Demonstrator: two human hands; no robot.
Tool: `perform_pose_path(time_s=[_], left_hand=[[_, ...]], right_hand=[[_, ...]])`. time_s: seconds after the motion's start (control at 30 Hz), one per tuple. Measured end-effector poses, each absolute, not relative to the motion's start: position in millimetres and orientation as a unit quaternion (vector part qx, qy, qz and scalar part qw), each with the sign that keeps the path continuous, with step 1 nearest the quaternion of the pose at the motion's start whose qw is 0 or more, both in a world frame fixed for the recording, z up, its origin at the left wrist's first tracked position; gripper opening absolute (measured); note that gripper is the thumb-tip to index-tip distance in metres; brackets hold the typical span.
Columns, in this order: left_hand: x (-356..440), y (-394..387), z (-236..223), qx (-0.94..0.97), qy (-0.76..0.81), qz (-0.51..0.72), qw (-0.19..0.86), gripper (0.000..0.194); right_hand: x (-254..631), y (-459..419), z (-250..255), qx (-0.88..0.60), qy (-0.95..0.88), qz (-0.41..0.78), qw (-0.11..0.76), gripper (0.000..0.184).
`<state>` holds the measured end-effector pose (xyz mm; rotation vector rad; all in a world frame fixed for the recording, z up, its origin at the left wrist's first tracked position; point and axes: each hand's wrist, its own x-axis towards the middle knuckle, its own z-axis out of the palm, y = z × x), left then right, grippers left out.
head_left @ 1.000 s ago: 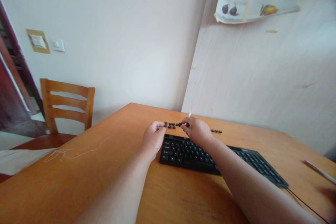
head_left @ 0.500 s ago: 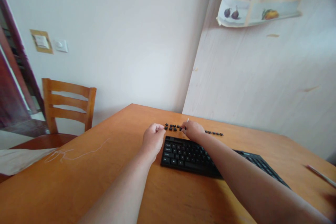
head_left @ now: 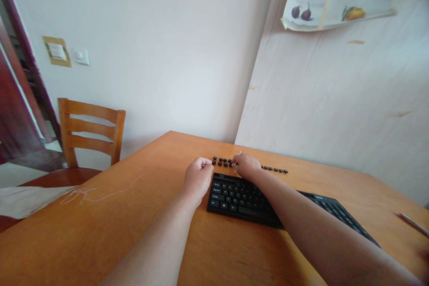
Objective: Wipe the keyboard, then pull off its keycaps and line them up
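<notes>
Several black keycaps [head_left: 225, 163] lie in rows on the wooden table, behind a black keyboard [head_left: 234, 208]. My left hand [head_left: 199, 176] is closed in a pinch beside the left end of the rows, thumb against forefinger; what is in the pinch, if anything, is too small to see. Just above the keyboard's back edge, my right hand [head_left: 248, 166] is closed around a thin whitish stick-like thing [head_left: 239, 154] that pokes up past the fingers. This hand is over the middle of the rows and hides some keycaps. My right forearm crosses over the keyboard and covers part of it.
A loose white thread [head_left: 110, 195] and a pale cloth [head_left: 36, 199] lie at the left edge of the wooden table [head_left: 187, 241]. A wooden chair [head_left: 92, 120] stands beyond that edge. Toward the right lies a thin pen-like stick [head_left: 414, 223]. Walls rise behind the table.
The whole view has shifted slightly. My right hand has moved a little relative to the keycaps, and more of the thin whitish thing shows at its fingers. My left hand stays pinched in place.
</notes>
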<state>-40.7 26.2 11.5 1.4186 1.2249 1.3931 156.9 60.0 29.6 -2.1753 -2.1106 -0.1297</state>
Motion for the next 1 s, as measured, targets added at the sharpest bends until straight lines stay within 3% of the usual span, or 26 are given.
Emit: perform_pose_path(time_s=[1.0], left_hand=[[-40.7,32.9,3.4,0.581,0.491,0.536,0.366,0.013]], right_hand=[[150.1,57.9,31.8,-0.693,-0.716,-0.067,0.052,0.03]])
